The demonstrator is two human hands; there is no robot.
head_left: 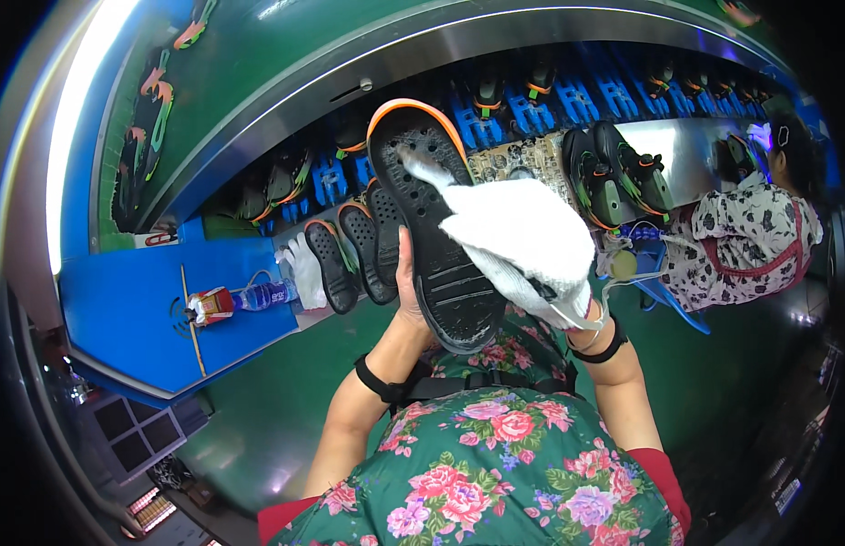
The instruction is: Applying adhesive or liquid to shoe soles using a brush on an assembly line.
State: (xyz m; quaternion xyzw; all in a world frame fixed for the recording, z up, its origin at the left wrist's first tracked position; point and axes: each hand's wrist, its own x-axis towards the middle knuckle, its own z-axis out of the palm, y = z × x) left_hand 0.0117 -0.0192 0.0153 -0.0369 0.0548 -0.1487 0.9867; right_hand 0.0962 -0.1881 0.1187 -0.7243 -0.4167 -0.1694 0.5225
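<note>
A black shoe sole with an orange rim and rows of round holes is held up in front of me, inner face showing. My left hand grips its left edge, thumb along the side. Over the sole's right side is my right hand, in a white knit glove, closed and partly hidden by the cloth. From its fingers a pale, blurred brush touches the toe part of the sole. More black soles with orange rims lie on the bench just left of it.
A blue table at left carries a plastic bottle, a red packet and a thin stick. Black shoes stand right of centre. Blue racks line the metal-edged machine. A co-worker sits at right.
</note>
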